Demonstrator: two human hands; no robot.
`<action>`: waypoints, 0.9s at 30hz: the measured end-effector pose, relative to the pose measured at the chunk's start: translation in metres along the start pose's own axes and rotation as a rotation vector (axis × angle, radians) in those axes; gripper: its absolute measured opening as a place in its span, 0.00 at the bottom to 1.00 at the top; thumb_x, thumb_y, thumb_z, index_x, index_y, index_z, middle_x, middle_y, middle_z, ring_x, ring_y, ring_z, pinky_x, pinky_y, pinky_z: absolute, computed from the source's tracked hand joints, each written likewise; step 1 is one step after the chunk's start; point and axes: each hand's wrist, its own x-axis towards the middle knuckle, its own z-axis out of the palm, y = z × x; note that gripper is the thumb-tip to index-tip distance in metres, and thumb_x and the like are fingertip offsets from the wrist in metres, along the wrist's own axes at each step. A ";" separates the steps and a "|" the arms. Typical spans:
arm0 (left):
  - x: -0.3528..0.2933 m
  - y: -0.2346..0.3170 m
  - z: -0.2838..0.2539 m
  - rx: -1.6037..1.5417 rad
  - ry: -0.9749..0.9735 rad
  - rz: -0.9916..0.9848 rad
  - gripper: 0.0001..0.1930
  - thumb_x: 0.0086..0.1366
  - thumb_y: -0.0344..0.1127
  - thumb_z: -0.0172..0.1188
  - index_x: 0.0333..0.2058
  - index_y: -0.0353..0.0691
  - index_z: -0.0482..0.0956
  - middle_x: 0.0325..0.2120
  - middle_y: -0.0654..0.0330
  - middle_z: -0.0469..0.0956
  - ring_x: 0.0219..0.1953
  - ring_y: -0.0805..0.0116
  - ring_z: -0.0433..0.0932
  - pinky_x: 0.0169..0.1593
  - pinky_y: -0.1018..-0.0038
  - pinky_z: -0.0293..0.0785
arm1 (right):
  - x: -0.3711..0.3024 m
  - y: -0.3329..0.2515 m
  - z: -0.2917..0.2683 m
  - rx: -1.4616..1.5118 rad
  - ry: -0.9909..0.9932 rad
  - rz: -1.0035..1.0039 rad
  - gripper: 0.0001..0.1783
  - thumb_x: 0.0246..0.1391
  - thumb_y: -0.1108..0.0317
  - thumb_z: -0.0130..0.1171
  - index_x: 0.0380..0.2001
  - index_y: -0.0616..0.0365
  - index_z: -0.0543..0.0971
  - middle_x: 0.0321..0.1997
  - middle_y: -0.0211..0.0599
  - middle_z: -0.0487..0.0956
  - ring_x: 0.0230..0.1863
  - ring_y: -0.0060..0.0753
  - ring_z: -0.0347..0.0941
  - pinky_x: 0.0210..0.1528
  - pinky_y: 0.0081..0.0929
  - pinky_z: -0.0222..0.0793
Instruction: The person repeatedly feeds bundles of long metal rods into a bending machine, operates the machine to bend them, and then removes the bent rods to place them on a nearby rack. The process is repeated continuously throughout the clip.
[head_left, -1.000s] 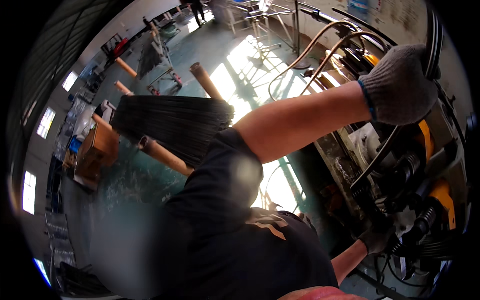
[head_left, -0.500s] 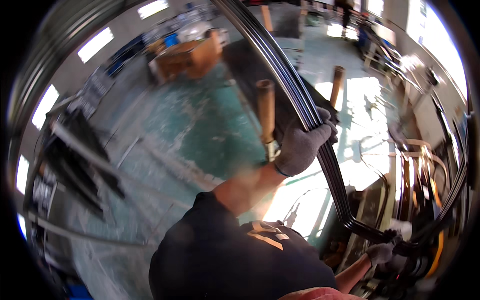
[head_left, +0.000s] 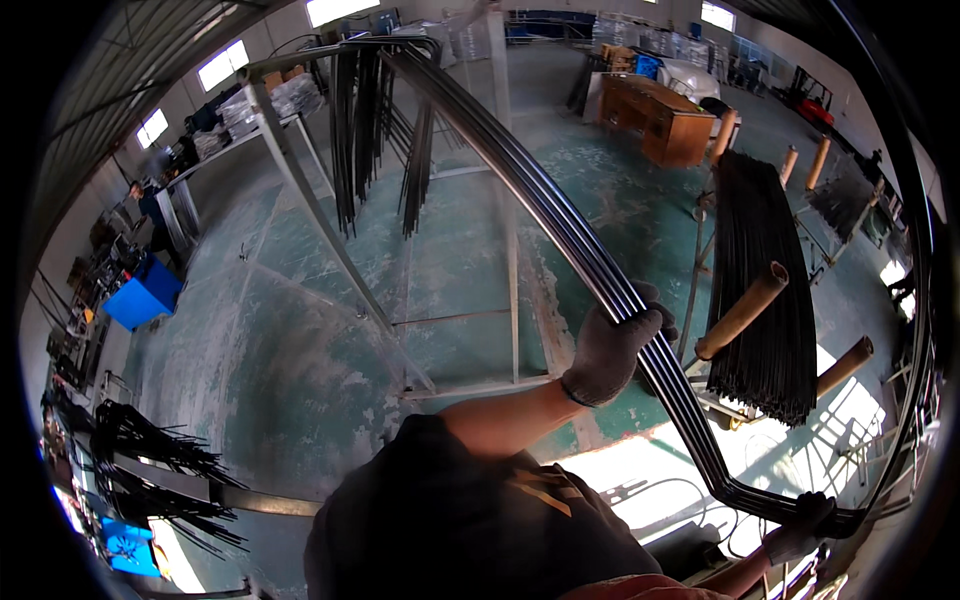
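Observation:
A bundle of several long, dark, shiny metal rods (head_left: 540, 210), bent near the lower end, runs from the upper left down to the lower right. In a grey work glove, my left hand (head_left: 612, 348) wraps round the straight length of the bundle. My right hand (head_left: 798, 532), also gloved, is closed on the short lower stretch beyond the bend. At the far end the bundle overlaps the top of a metal rack (head_left: 312, 205); whether they touch I cannot tell. Dark rods (head_left: 365, 140) hang from that rack.
Right of my left hand, dark rods (head_left: 760, 290) lie in a heap by upright brown posts (head_left: 745, 312). A wooden desk (head_left: 655, 115) stands farther back. At left are a blue bin (head_left: 143, 290), a person (head_left: 155, 215) and more dark rods (head_left: 165, 470) on a bar.
My view has swung to the left, bringing the rack with hanging rods into sight. Both hands still grip the bundle, which has turned along with me.

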 end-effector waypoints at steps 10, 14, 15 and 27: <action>0.078 0.116 -0.135 -0.261 0.219 0.127 0.08 0.68 0.23 0.53 0.44 0.34 0.72 0.34 0.50 0.79 0.38 0.50 0.83 0.47 0.53 0.83 | -0.028 -0.091 0.262 -0.018 -0.425 -0.202 0.17 0.71 0.69 0.54 0.58 0.64 0.78 0.45 0.36 0.82 0.38 0.23 0.77 0.42 0.24 0.76; 0.125 0.161 -0.239 -0.434 0.318 0.207 0.06 0.69 0.24 0.52 0.42 0.34 0.74 0.36 0.48 0.80 0.42 0.50 0.81 0.55 0.52 0.79 | -0.117 -0.173 0.426 -0.094 -0.650 -0.528 0.15 0.65 0.67 0.57 0.51 0.61 0.82 0.44 0.39 0.84 0.40 0.31 0.80 0.43 0.29 0.78; 0.131 0.188 -0.262 -0.382 0.289 0.261 0.06 0.70 0.25 0.51 0.41 0.32 0.76 0.37 0.48 0.81 0.43 0.51 0.81 0.55 0.53 0.79 | -0.153 -0.198 0.466 -0.143 -0.698 -0.660 0.14 0.64 0.66 0.58 0.49 0.61 0.83 0.44 0.40 0.84 0.40 0.32 0.80 0.43 0.31 0.79; 0.168 0.277 -0.473 -0.534 0.072 0.145 0.16 0.74 0.36 0.51 0.51 0.30 0.79 0.50 0.50 0.81 0.54 0.56 0.78 0.61 0.58 0.72 | -0.463 -0.219 0.594 -0.052 -1.439 -1.295 0.17 0.58 0.60 0.58 0.43 0.61 0.85 0.44 0.42 0.86 0.48 0.45 0.83 0.51 0.42 0.78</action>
